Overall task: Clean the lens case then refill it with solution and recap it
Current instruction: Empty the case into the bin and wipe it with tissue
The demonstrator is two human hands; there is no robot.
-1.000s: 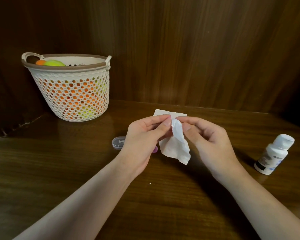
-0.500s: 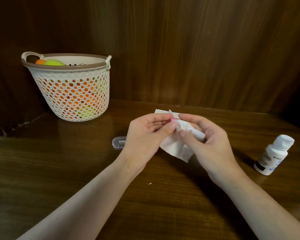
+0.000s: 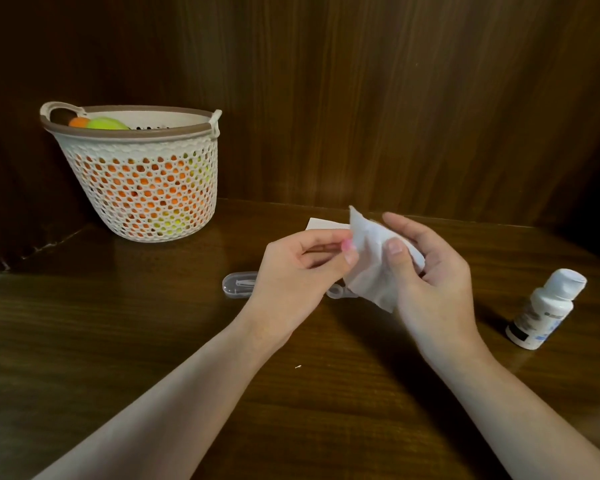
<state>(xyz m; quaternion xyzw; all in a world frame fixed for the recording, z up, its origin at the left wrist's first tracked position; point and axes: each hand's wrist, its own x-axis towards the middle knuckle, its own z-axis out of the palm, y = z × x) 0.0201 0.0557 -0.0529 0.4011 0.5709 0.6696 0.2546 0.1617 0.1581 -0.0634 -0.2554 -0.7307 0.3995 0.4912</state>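
Note:
My left hand [image 3: 298, 271] pinches a small pink piece [image 3: 347, 244] at its fingertips; it looks like part of the lens case, and most of it is hidden. My right hand [image 3: 430, 271] holds a crumpled white tissue [image 3: 368, 265] against that piece, thumb pressed on the tissue. Just below the hands a pale round ring-shaped part [image 3: 336, 292] lies on the wooden table [image 3: 153, 341]. The white solution bottle [image 3: 548, 308] stands capped at the right.
A clear plastic case [image 3: 238, 285] with tweezers inside lies left of my left hand. More white paper [image 3: 321, 224] lies flat behind the hands. A cream perforated basket [image 3: 139, 174] holding orange and green balls stands at the back left. Dark wooden walls enclose the table.
My right hand has opened up and turned, lifting the tissue higher against the pink piece. The pale ring-shaped part below the hands has come into view.

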